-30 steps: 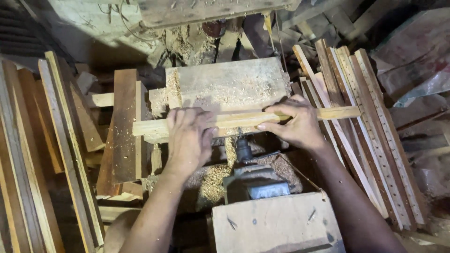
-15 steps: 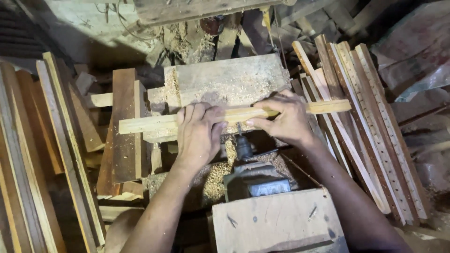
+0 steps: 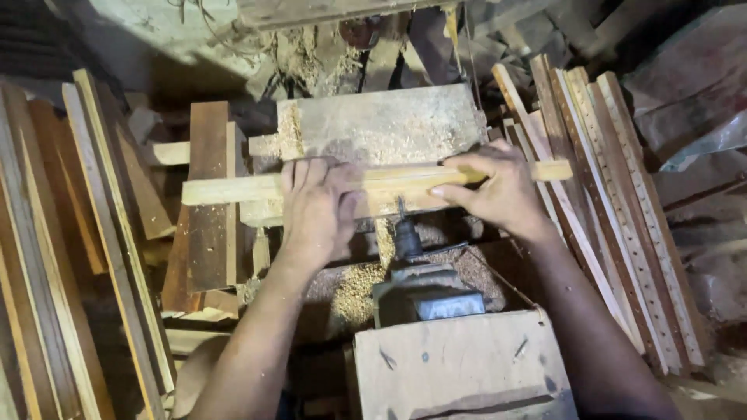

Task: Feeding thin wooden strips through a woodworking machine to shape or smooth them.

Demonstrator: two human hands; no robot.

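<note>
Hands are both set on a long pale wooden strip (image 3: 233,189) that is laid crosswise over a dusty work table (image 3: 389,117). Left hand (image 3: 315,206) is pressed flat on top of the strip, fingers spread and extended, palm down, not curled around it. Right hand (image 3: 498,187) is closed on the strip further along, thumb at the near edge and fingers wrapped over the top, so it is gripped there. Strip is held level, its left end overhanging a dark plank (image 3: 208,194) and its right end reaching the leaning bundle of drilled slats (image 3: 622,210). Just below the strip, between the two hands, a horizontal drill chuck (image 3: 406,237) is aimed at its near edge, mounted on a grey motor housing (image 3: 428,292) behind a wooden box (image 3: 459,365). Sawdust (image 3: 358,288) is piled under the bit and scattered on the table. Stacked battens (image 3: 70,257) are stood at far left. Risk is judged as follows: both hands are kept close to the bit, so a slip on loose sawdust or a grab of the bit could drag fingers in; uneven pressure from the flat left hand could tilt the strip and send the hole off line or split the thin wood.
</note>
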